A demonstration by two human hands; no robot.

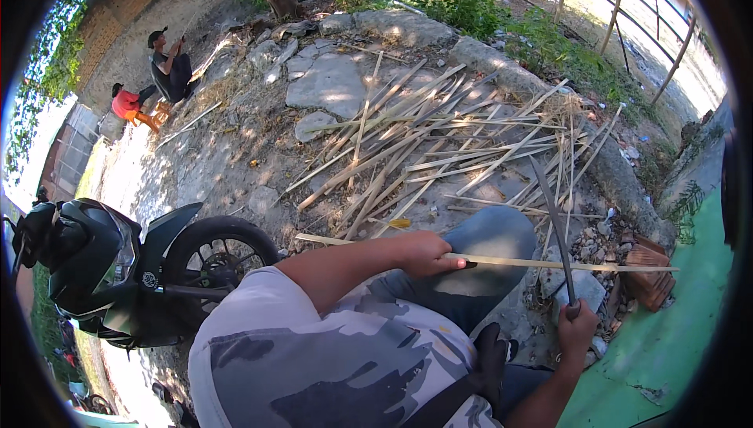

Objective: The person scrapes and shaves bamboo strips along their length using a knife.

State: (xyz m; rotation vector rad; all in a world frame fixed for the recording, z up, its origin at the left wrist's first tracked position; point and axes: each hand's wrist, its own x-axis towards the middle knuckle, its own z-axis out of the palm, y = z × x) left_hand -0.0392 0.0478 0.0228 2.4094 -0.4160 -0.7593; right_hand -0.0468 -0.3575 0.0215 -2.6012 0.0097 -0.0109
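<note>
My left hand is closed around a long, pale bamboo strip, which lies across my bent knee and sticks out to both sides. In my right hand is the dark handle of a machete. Its long, slightly curved blade points up and away from me, and it crosses the strip to the right of my knee. Whether the edge touches the strip, I cannot tell. Beyond my knee, a loose pile of bamboo strips is spread over the ground.
A black motorbike stands at the left. Reddish bricks and a pale stone block lie near my right hand, beside a green surface. Two people sit by the far wall. Flat stones lie beyond the pile.
</note>
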